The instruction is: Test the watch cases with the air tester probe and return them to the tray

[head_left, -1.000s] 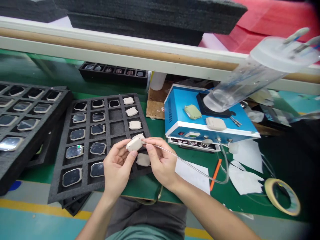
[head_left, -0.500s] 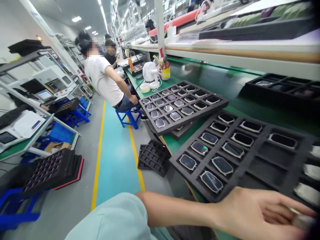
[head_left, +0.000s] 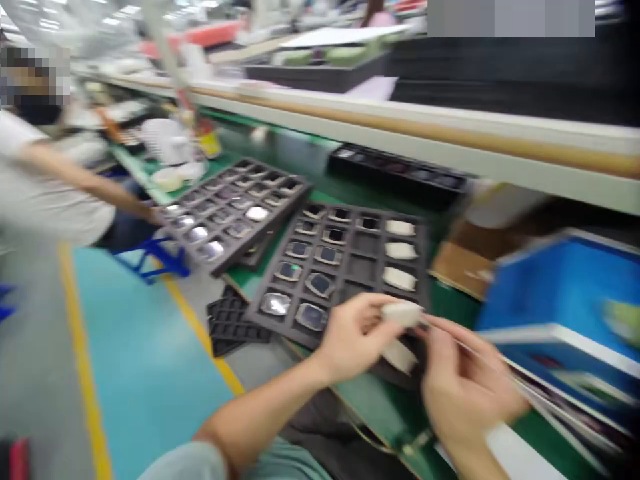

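Head view shows both hands raised over the front of a foam tray (head_left: pixel 287 329), working on one small piece. The left hand (head_left: pixel 353 337) pinches a pale watch case (head_left: pixel 401 315) between thumb and fingers, about level. The fingers of the right hand (head_left: pixel 463 380) are pressed together around the end of a thin tube (head_left: pixel 473 351), right at the case's near-right edge; blur hides whether the tip touches it.

The step in hand looks like bringing tube and case together at that edge. As a judgement, the next move calls for a firm left pinch and fine control of the right fingertips, with the tube kept from tugging sideways.

The held case sits at the left fingertips, just left of the right ones. Directly below the fingers lies another pale case (head_left: pixel 399 357); beyond them, three more pale cases (head_left: pixel 400 251) line the tray's right column. Dark-faced watches (head_left: pixel 329 255) fill compartments to the left of the fingers. Well off to their right, a blue box (head_left: pixel 590 280) stands on the green desk (head_left: pixel 383 403).
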Demonstrator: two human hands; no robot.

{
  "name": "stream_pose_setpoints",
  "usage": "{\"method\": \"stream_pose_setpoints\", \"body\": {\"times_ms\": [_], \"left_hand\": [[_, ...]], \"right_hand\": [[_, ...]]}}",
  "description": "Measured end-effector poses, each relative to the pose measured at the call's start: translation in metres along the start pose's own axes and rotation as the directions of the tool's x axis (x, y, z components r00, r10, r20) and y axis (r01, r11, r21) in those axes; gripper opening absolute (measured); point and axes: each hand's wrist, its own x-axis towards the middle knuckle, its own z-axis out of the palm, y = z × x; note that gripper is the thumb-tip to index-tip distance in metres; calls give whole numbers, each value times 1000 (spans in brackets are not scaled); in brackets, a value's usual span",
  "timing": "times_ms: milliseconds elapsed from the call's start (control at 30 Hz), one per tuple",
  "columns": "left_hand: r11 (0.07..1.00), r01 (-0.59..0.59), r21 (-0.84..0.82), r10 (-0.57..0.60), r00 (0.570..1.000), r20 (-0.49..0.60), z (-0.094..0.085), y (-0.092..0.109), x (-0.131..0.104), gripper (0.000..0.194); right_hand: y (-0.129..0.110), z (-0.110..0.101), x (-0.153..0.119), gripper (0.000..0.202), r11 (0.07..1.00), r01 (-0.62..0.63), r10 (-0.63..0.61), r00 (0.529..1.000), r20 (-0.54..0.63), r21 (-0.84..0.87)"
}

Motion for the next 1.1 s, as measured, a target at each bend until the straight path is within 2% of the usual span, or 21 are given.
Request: {"method": "stream_pose_setpoints", "body": {"times_ms": [33, 100, 233, 600, 700, 767, 833, 900, 1000, 1100], "left_hand": [[1000, -6, 19, 6, 1000, 6, -2, 6, 4, 42], [998, -10, 54, 10, 1000, 3, -5, 13, 14, 38], [993, -12, 115, 14, 1000, -13, -5, 14, 26, 44], [987, -78, 142, 82, 996, -23, -6, 6, 32, 51], [976, -91, 196, 99, 995, -29, -2, 11, 28, 50], [949, -141, 283, 164, 985, -56, -6, 18, 21, 45], [860, -215, 463, 276, 959, -66, -16, 27, 12, 38], [687, -264, 677, 346, 938, 15, -31, 35, 3, 32], [407, -306, 860, 249, 944, 218, -48, 39, -12, 29], [139, -353, 925, 170, 929, 329, -54, 32, -25, 32]], "right_hand": [[-2, -5, 3, 20, 999, 25, -25, 999, -35, -21], [-3, -4, 9, 14, 999, 36, -36, 999, 12, 16], [0, 7, 22, 13, 991, 34, -38, 999, 24, 132], [0, 8, 29, 16, 982, 48, -57, 997, 45, 184], [-1, 6, 27, 14, 981, 53, -62, 997, 44, 186], [-2, 3, 24, 14, 981, 37, -40, 999, 13, 190], [-2, 1, 22, 15, 980, -17, 21, 1000, -21, 196], [-1, 0, 21, 16, 974, -87, 93, 995, -19, 211], [0, -1, 22, 16, 960, -142, 146, 989, -1, 240], [0, -1, 21, 17, 958, -147, 153, 988, -4, 247]]}}
